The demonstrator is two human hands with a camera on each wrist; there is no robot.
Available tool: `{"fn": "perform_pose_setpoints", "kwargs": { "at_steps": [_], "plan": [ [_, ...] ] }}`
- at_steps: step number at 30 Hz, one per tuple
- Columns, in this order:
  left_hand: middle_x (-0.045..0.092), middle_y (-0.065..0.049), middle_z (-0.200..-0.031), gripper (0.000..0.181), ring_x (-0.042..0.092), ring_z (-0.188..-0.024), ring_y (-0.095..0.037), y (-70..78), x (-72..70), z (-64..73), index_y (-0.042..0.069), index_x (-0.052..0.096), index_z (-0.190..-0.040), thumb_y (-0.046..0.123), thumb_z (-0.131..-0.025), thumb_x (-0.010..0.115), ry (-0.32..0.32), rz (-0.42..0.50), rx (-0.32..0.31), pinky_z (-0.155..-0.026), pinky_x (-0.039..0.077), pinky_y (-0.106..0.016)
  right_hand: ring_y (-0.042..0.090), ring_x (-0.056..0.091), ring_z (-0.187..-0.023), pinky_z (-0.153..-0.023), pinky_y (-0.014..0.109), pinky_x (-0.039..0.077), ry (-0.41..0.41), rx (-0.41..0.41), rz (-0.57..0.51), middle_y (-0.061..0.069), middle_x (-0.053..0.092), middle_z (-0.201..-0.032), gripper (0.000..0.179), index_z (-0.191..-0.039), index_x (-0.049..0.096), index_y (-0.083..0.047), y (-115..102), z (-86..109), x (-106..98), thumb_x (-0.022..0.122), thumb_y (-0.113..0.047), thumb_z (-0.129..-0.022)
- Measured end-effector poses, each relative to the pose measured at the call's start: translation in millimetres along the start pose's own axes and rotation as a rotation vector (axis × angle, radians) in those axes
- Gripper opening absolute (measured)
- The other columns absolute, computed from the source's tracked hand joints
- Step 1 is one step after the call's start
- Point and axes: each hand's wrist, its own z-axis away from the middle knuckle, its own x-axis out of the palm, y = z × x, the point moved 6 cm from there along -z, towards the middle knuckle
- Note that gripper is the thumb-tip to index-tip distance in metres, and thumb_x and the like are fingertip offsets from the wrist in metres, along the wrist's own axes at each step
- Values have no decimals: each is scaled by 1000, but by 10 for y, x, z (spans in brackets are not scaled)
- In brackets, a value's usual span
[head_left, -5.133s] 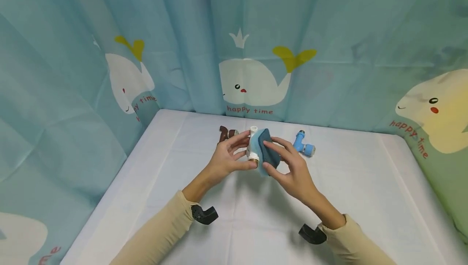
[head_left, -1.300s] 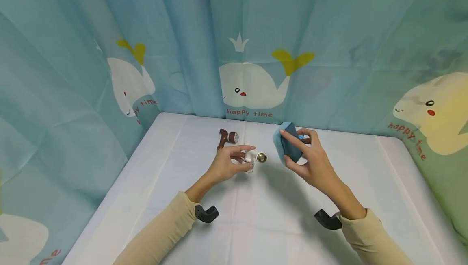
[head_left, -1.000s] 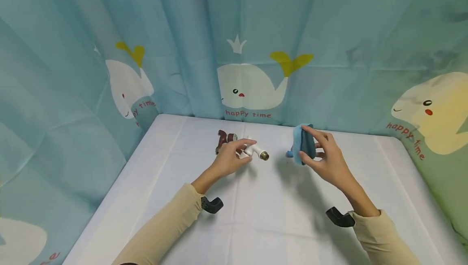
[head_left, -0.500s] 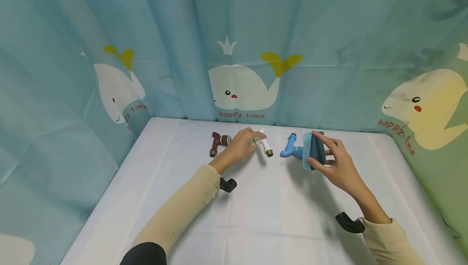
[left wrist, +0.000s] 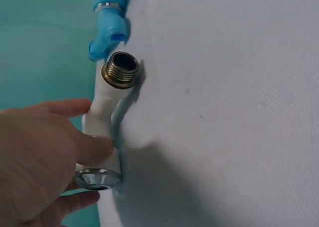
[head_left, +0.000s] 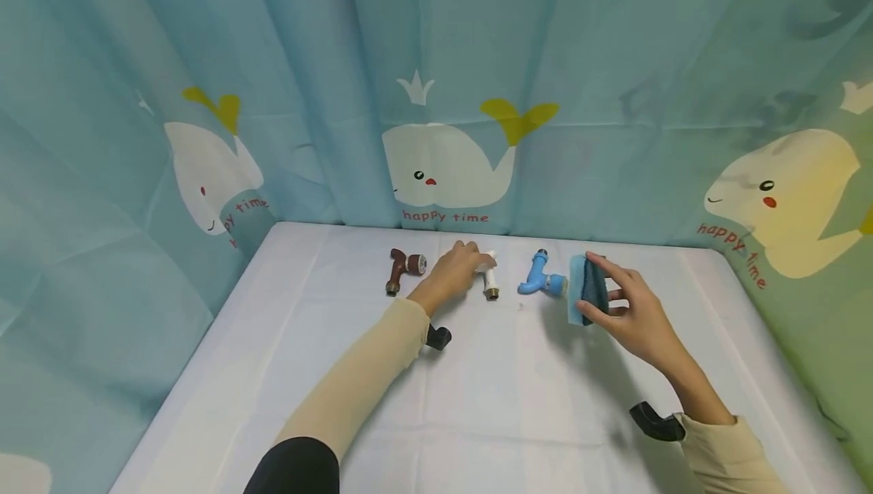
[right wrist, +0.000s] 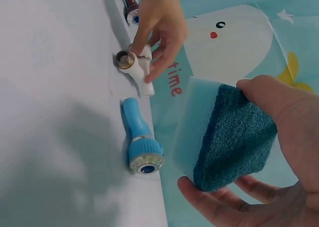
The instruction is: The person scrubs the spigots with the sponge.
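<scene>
My left hand [head_left: 453, 273] pinches a white faucet [head_left: 490, 282] at the far side of the table. Seen from the left wrist, the thumb lies across the faucet's white body [left wrist: 102, 110], with fingers on its other side and the brass threaded end pointing away from the hand. My right hand [head_left: 634, 320] grips a sponge, light blue foam with a dark blue scouring layer [right wrist: 237, 137], between thumb and fingers. It hovers just right of a blue faucet [head_left: 539, 279], which lies on the table.
A brown faucet [head_left: 397, 274] lies left of my left hand. All three faucets are in a row near the back edge of the white-covered table [head_left: 477, 403]. Blue curtain [head_left: 307, 100] with whale prints hangs right behind that edge.
The left hand has carried the white faucet away from the sponge and back onto the table, between the brown and blue faucets. The right hand has moved the sponge rightward, beside the blue faucet.
</scene>
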Motion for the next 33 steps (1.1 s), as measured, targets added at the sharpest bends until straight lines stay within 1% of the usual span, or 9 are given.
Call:
{"fn": "perform_pose_setpoints", "kwargs": {
  "at_steps": [4, 6, 9, 12, 16, 21, 25, 30, 33],
  "plan": [
    [61, -8, -136, 48, 55, -123, -30, -91, -119, 61, 25, 58, -147, 26, -100, 69, 57, -50, -75, -104, 47, -46, 41, 64, -96, -73, 40, 62, -6, 3, 1, 27, 49, -131, 81, -158, 42, -23, 11, 16, 5, 82, -12, -89],
    [57, -14, -142, 59, 52, -128, -36, -231, -246, 141, 20, 54, -150, 44, -98, 69, 129, -70, -191, -105, 44, -52, 41, 64, -97, -73, 39, 62, -7, 2, 0, 27, 49, -131, 81, -159, 42, -23, 18, 22, 9, 82, -12, -89],
    [51, -23, -141, 78, 48, -129, -42, -520, -398, 304, 8, 53, -147, 62, -92, 67, 202, -61, -434, -101, 44, -56, 41, 64, -97, -73, 37, 62, -9, -1, -2, 27, 49, -132, 81, -159, 42, -23, 29, 32, 16, 82, -12, -89],
    [50, -27, -131, 94, 50, -119, -42, -784, -422, 469, -1, 52, -141, 74, -85, 64, 146, -44, -638, -93, 47, -54, 41, 64, -97, -73, 37, 62, -18, -3, -11, 27, 49, -132, 81, -159, 42, -23, 36, 39, 35, 82, -11, -89],
    [56, -22, -113, 87, 57, -102, -35, -980, -356, 627, -2, 57, -125, 74, -83, 67, 13, 31, -738, -87, 51, -48, 40, 64, -98, -74, 39, 62, -34, -9, -25, 26, 48, -133, 80, -159, 42, -22, 29, 39, 86, 81, -12, -90],
    [63, -12, -98, 53, 61, -87, -29, -1060, -349, 708, 5, 63, -102, 53, -84, 77, 7, 167, -742, -80, 53, -46, 40, 64, -99, -75, 42, 62, -51, -19, -32, 26, 48, -134, 79, -158, 42, -22, 10, 30, 152, 81, -13, -90],
    [64, -10, -101, 53, 60, -90, -28, -1052, -419, 744, 6, 63, -113, 45, -82, 81, 57, 315, -697, -78, 52, -43, 40, 65, -99, -75, 44, 62, -56, -32, -33, 26, 49, -132, 79, -158, 43, -22, -14, 23, 184, 81, -12, -90],
    [67, -14, -112, 77, 65, -99, -28, -821, -571, 792, 10, 48, -146, 32, -83, 86, 110, 699, -418, -82, 57, -40, 39, 66, -101, -77, 46, 62, -61, -89, -54, 23, 50, -132, 82, -159, 41, -22, -151, -8, 243, 81, -9, -89],
    [67, -15, -119, 80, 67, -105, -28, -588, -643, 890, 14, 47, -151, 18, -82, 88, 111, 957, -232, -86, 59, -40, 36, 67, -101, -76, 46, 62, -47, -166, -86, 20, 51, -136, 85, -159, 40, -20, -371, -62, 322, 82, -5, -87]
  ]
}}
